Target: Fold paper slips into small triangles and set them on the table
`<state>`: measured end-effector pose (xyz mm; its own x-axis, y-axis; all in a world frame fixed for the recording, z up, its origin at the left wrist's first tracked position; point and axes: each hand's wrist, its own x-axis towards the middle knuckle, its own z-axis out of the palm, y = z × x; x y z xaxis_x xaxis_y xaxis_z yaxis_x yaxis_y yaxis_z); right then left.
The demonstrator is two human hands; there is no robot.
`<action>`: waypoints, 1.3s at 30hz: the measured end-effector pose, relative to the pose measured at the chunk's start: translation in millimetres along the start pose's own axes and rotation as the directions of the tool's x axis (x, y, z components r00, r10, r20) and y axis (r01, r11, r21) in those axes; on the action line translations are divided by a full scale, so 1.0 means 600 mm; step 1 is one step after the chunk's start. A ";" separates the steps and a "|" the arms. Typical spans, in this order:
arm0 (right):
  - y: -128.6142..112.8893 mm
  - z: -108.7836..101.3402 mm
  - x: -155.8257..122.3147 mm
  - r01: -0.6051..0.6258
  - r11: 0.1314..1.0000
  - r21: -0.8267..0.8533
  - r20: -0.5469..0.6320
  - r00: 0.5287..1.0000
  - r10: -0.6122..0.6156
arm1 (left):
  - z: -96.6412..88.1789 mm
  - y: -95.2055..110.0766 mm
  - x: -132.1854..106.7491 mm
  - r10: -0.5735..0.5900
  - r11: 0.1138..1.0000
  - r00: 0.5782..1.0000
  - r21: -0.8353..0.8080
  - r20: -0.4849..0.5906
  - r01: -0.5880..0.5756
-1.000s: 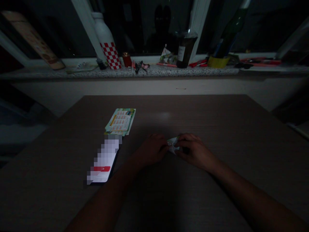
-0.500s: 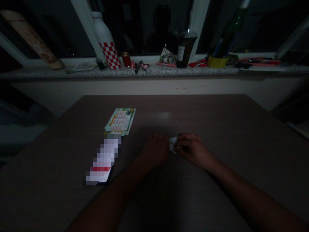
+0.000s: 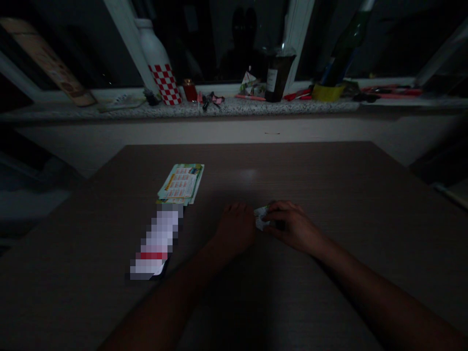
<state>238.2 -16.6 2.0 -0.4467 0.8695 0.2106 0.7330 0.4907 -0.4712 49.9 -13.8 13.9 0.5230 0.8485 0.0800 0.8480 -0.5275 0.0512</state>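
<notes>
Between my hands, on the dark wooden table [image 3: 329, 292], is a small piece of printed paper [image 3: 261, 219] in white and green. My right hand [image 3: 288, 219] grips its right side, thumb and fingers closed on it. My left hand [image 3: 237, 225] is curled at the paper's left edge, its fingertips hidden beneath the hand. To the left lies a stack of printed paper sheets [image 3: 181, 183] with calendar-like grids. Just in front of the stack, a phone [image 3: 157, 243] with a lit, blurred-out screen lies flat.
Along the granite windowsill [image 3: 234, 111] stand a red-checked white bottle [image 3: 165, 80], a small red jar [image 3: 189, 90], a dark cup [image 3: 276, 80] and a green bottle [image 3: 345, 51] by a yellow tape roll [image 3: 327, 92]. A tall tube [image 3: 54, 63] leans at the left.
The view has shifted very slightly. My hands stay in nearly the same place, and a little more of the paper's face shows between them.
</notes>
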 end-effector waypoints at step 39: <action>-0.003 -0.002 0.004 0.026 0.998 -0.051 0.068 0.997 -0.022 | -0.003 -0.003 0.006 -0.054 0.998 0.998 -0.041 0.022 0.055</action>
<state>236.4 -15.1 4.2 -0.4967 0.8526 0.1624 0.7466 0.5151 -0.4210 50.2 -9.6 16.0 0.4784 0.8764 0.0556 0.8711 -0.4816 0.0959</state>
